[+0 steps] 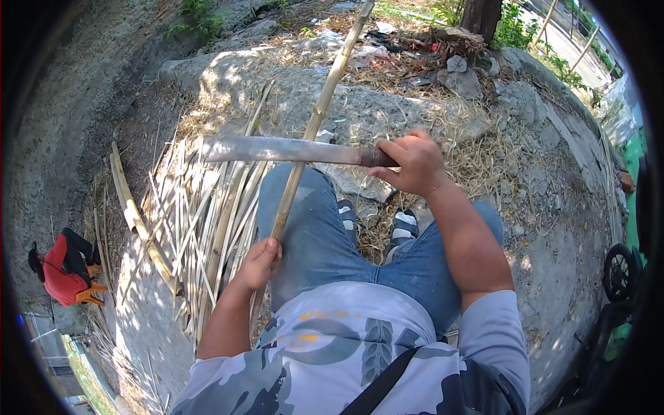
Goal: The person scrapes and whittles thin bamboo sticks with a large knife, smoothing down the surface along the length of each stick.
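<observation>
My left hand [261,263] is closed round the lower part of a long bamboo pole [320,111], which slants up and away past my left knee. In my right hand [413,163] is the dark handle of a machete [290,150]. Its long, worn blade points left and lies across the pole just above my left thigh. Whether the edge bites into the bamboo, I cannot tell. To the left of my leg lies a loose heap of split bamboo strips [200,228].
Thicker bamboo pieces [149,235] lie left of the strips. A person in red [66,270] sits on an orange chair at the far left. Pale shavings [477,152] cover the rocky ground ahead, below a tree trunk [481,17]. A wheeled vehicle [619,273] stands at the right edge.
</observation>
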The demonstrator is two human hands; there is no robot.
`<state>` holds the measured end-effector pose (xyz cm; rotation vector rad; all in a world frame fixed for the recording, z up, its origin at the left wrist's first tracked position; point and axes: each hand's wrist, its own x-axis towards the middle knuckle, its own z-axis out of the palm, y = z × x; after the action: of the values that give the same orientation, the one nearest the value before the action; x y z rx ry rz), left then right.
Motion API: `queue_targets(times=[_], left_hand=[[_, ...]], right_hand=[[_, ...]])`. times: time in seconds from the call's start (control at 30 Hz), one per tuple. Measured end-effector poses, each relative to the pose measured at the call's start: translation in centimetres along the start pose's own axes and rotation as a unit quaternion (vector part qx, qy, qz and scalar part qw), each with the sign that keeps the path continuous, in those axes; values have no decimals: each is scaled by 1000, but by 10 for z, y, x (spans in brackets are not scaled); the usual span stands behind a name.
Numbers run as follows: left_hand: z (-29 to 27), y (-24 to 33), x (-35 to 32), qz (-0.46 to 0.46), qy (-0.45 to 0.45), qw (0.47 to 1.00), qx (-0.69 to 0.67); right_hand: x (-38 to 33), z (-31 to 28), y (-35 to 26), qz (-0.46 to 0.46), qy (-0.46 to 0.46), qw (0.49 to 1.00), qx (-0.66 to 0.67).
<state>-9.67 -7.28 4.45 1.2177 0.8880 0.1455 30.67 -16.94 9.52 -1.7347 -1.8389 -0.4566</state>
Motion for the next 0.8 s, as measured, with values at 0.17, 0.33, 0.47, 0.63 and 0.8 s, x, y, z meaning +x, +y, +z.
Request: queue_targets(times=[0.17,0.33,0.47,0.63,0.8], left_hand=[[0,-1,-1,-14,1,1000,7],[6,2,-2,2,19,999,45],[2,5,0,-24,-5,1000,12],[1,2,-5,-8,-3,1000,4],[-1,1,-1,-14,-7,1000,-11]], right_hand=[[6,13,-23,-137,-9,990,18],[-1,10,32,121,-8,993,14],[-11,5,39,95,48,994,-8],[-8,-1,14,36,25,999,-12],[5,14,-19,-129,-7,992,4]])
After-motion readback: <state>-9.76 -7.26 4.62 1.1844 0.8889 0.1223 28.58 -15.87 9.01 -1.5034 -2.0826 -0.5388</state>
